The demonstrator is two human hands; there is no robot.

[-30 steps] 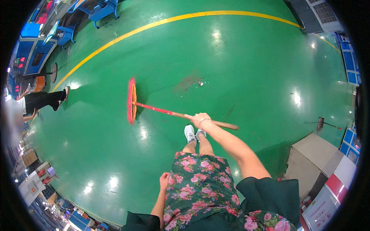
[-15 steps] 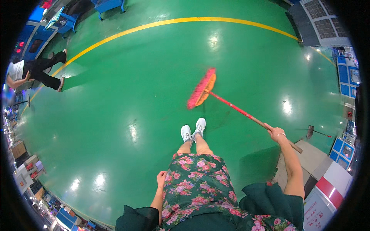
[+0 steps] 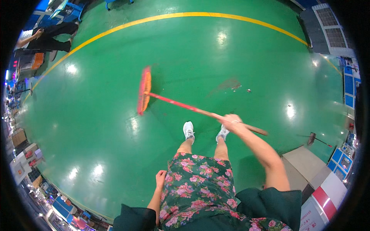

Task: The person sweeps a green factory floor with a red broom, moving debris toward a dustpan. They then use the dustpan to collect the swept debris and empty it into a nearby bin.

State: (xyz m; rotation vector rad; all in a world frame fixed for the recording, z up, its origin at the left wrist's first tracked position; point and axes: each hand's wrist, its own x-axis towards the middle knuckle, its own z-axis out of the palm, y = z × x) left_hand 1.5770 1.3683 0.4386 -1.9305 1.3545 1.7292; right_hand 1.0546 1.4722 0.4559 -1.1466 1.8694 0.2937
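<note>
My right hand [image 3: 231, 120] is closed around the wooden upper part of the handle of a broom [image 3: 177, 103]. The handle is red lower down and slants away to the left. Its orange head with red-pink bristles is over the green floor, ahead of my feet and to the left, slightly blurred by motion. Beside my floral skirt hangs my left hand [image 3: 161, 178], fingers curled in, with nothing visible in it. Small pale debris [image 3: 236, 87] lies on the floor to the right of the broom head, with a dark scrap [image 3: 248, 91] beside it.
A yellow line [image 3: 181, 15] curves across the far floor. At the far left a person in black trousers [image 3: 54, 36] stands near machines. A long-handled dustpan [image 3: 311, 139] is at the right, behind grey-beige boxes [image 3: 304, 163]. A grey cabinet [image 3: 320, 30] stands far right.
The broom head has swung left across the floor, and my right hand has moved left with it. My feet have moved apart. The debris now shows. My left hand stays beside the skirt.
</note>
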